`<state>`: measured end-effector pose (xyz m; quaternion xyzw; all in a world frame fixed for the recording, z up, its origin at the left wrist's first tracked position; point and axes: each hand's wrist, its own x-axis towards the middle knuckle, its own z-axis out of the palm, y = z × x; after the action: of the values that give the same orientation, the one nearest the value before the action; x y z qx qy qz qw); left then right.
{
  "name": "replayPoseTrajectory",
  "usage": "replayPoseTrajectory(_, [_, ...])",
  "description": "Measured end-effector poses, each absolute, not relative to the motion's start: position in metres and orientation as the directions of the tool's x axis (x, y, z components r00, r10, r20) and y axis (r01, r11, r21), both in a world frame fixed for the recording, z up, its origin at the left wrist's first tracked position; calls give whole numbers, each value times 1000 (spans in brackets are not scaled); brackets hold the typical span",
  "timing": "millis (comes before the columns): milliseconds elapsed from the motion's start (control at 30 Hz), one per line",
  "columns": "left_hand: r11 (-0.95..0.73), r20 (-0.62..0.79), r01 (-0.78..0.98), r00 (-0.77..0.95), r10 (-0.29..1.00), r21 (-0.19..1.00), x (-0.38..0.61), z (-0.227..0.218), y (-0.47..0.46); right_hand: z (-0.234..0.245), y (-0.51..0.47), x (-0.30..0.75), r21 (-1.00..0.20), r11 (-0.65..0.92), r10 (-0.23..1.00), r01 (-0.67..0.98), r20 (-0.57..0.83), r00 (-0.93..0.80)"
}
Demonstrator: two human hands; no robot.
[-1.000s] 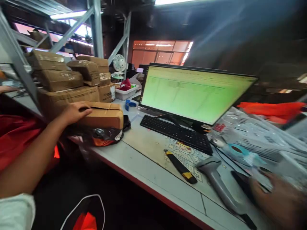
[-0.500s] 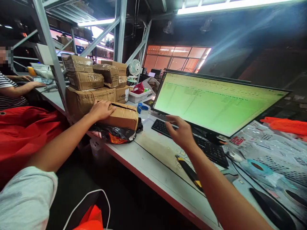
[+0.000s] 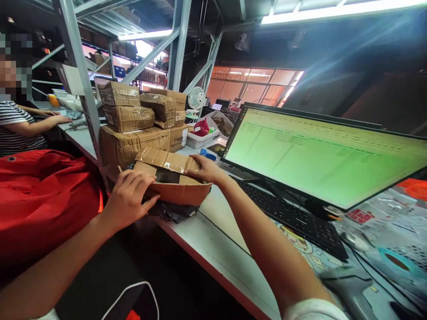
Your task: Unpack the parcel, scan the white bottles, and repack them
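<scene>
A small brown cardboard box (image 3: 182,194) sits on black plastic wrapping (image 3: 173,212) near the table's front edge. Its top stands partly open, with a dark gap between the flaps. My left hand (image 3: 131,195) is closed at the box's left end, thumb against the near side and fingers bent over the edge. At the far right, my right hand (image 3: 208,171) grips the raised far flap (image 3: 167,160) with its fingers over the edge. What lies inside the box cannot be made out.
Several taped cartons (image 3: 133,142) are stacked behind the box, beside a metal shelf post (image 3: 82,98). A monitor (image 3: 313,155), keyboard (image 3: 293,213) and scanner-like grey device (image 3: 350,289) stand to the right. A co-worker's arm (image 3: 36,124) rests on the table at far left.
The box top has come open and its far flap is lifted. My right hand moved left from above the keyboard onto the box; my left hand shifted to its left end. The view turned slightly left.
</scene>
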<state>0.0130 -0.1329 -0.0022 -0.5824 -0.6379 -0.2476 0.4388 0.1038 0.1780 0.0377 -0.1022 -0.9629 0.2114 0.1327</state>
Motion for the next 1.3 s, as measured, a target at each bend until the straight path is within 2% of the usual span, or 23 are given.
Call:
replayPoseTrajectory(100, [183,752,944,93,653,-276,4,18,-138,33,179,106,-404,913,168,55,251,-953])
replayPoseTrajectory(167, [152,766,942,143,627,-300,-5,23,-134,33,178,113,-394,919,136,18,273,-952])
replayPoseTrajectory(233, [122,822,953,171,543,-279,-10,17,-131,36,176,125,-397,917,170,43,292,-941])
replayPoseTrajectory(300, [79,882,974,157,444,-214,-9,0,-130,41,179,140,-447,888,255,105,291,-922])
replayPoseTrajectory(367, [24,919,989,124,374,-144,-2,-21,-130,49,190,153,-581,791,394,189,249,-885])
replayPoseTrajectory(467, [24,937,997,62,345,-75,9,-53,-127,59,218,154,-795,530,585,295,90,-806])
replayPoseTrajectory(533, [55,930,997,29,366,-53,12,-70,-124,55,239,141,-827,440,633,348,11,-774])
replayPoseTrajectory(600, [69,911,996,28,411,-61,13,-81,-122,40,255,127,-771,436,643,465,-95,-760])
replayPoseTrajectory(700, [34,868,997,47,494,-74,9,-78,-131,17,265,116,-632,490,594,600,-261,-760])
replayPoseTrajectory(733, [3,843,998,49,535,-60,7,-70,-137,15,264,117,-599,526,597,604,-246,-764])
replayPoseTrajectory(767, [-31,813,999,43,581,-30,3,-59,-144,18,259,120,-573,584,617,575,-147,-773])
replayPoseTrajectory(833, [-89,731,994,13,683,65,-9,-27,-155,35,240,128,-472,766,592,437,252,-765])
replayPoseTrajectory(867, [-103,686,987,-13,727,127,-18,-7,-157,47,225,131,-368,867,486,335,481,-730])
replayPoseTrajectory(900, [-118,623,976,-24,782,186,-28,14,-155,61,207,133,-261,945,323,199,629,-707])
replayPoseTrajectory(933, [-129,535,960,-24,845,248,-38,36,-148,73,188,135,-208,976,190,67,653,-733])
replayPoseTrajectory(967, [-150,437,941,2,899,304,-48,56,-137,83,169,135,-220,975,106,-34,592,-799])
replayPoseTrajectory(1033, [-107,156,913,49,987,392,-65,87,-103,97,134,135,-332,931,-47,-150,299,-953])
replayPoseTrajectory(1067, [-52,55,909,33,998,413,-70,97,-83,101,121,137,-378,912,-97,-162,185,-978])
replayPoseTrajectory(1100, [-4,-50,913,27,998,407,-73,102,-65,104,112,141,-398,903,-125,-165,124,-984])
replayPoseTrajectory(1167, [50,-186,926,23,982,373,-72,101,-39,111,102,158,-358,922,-97,-150,163,-982])
replayPoseTrajectory(1233, [13,-139,946,35,990,324,-67,92,-35,116,103,188,-273,958,-16,-91,267,-964])
replayPoseTrajectory(1300, [-69,85,974,51,995,214,-63,83,-52,114,109,222,-199,980,56,-7,309,-950])
